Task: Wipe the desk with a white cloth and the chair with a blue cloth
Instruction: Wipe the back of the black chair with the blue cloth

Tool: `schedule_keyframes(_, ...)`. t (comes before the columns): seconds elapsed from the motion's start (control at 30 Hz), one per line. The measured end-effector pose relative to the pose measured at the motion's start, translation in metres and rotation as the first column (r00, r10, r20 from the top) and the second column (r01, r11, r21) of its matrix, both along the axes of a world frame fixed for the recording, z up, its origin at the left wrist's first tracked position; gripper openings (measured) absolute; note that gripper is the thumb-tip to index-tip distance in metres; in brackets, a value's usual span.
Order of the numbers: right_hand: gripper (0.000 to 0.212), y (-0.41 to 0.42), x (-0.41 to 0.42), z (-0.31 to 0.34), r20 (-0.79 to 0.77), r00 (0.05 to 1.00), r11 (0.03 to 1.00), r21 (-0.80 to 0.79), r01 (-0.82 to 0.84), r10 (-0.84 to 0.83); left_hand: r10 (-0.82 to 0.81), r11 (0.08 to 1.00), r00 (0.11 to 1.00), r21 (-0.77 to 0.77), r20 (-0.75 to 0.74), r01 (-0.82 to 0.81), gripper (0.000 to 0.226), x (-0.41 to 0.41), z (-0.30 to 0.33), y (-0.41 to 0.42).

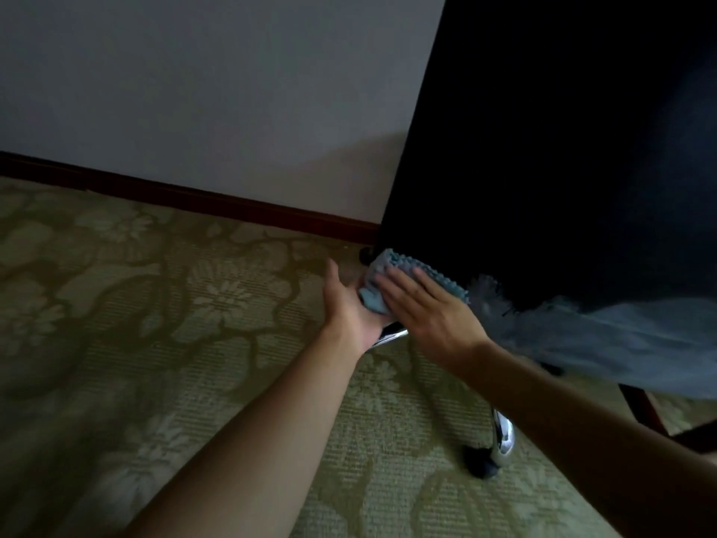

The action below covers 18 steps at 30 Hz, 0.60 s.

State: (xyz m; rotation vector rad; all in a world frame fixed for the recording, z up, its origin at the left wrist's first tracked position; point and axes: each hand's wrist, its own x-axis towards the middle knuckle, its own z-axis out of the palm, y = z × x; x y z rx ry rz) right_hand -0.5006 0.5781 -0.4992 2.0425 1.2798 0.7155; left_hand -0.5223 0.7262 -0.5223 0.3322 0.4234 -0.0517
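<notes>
The black chair (543, 149) fills the right of the head view, its dark back reaching down to a lower edge. A blue cloth (392, 266) with a scalloped edge lies against that lower edge. My right hand (430, 308) presses flat on the cloth with straight fingers. My left hand (349, 308) sits just left of it, palm turned toward the cloth, thumb up, with the bunched lower end of the cloth against the palm. Its fingers are hidden behind the cloth and my right hand. No desk or white cloth is in view.
Chrome legs of the chair base (502, 440) end in black casters (481, 464) on the patterned green carpet (155, 343). A pale wall (194, 91) with a dark skirting board (194, 196) runs behind. Blurred light blue fabric (620, 343) lies right of my right hand.
</notes>
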Motion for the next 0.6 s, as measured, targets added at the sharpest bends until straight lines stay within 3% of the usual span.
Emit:
schedule_keyframes(0.17, 0.061, -0.002, 0.016, 0.014, 0.035, 0.999, 0.991, -0.136, -0.011, 0.016, 0.014, 0.994, 1.0, -0.105, -0.014, -0.015, 0.081, -0.009, -0.006, -0.028)
schedule_keyframes(0.23, 0.062, 0.021, 0.02, 0.027, 0.039, 0.999, 0.995, -0.1, -0.006, 0.01, 0.033, 0.987, 0.999, -0.154, -0.006, -0.034, 0.077, -0.007, -0.005, -0.031)
schedule_keyframes(0.33, 0.062, 0.044, 0.017, 0.025, -0.004, 1.0, 0.998, -0.062, 0.013, -0.013, 0.15, 0.983, 0.989, -0.105, 0.018, -0.147, 0.063, -0.002, 0.0, -0.036)
schedule_keyframes(0.43, 0.059, 0.022, 0.01, 0.011, -0.022, 0.999, 0.999, -0.015, 0.034, -0.035, 0.263, 0.954, 0.965, -0.151, 0.014, -0.258, 0.055, 0.003, -0.005, -0.056)
schedule_keyframes(0.53, 0.058, -0.027, 0.003, 0.001, -0.043, 0.999, 0.999, -0.049, 0.017, -0.019, 0.094, 0.982, 0.993, -0.156, -0.067, -0.103, 0.072, -0.002, -0.009, -0.078)
schedule_keyframes(0.6, 0.054, -0.071, 0.003, 0.006, -0.042, 0.999, 1.0, 0.006, -0.012, 0.012, 0.082, 0.992, 0.989, -0.088, -0.123, -0.093, 0.076, 0.0, -0.008, -0.099)
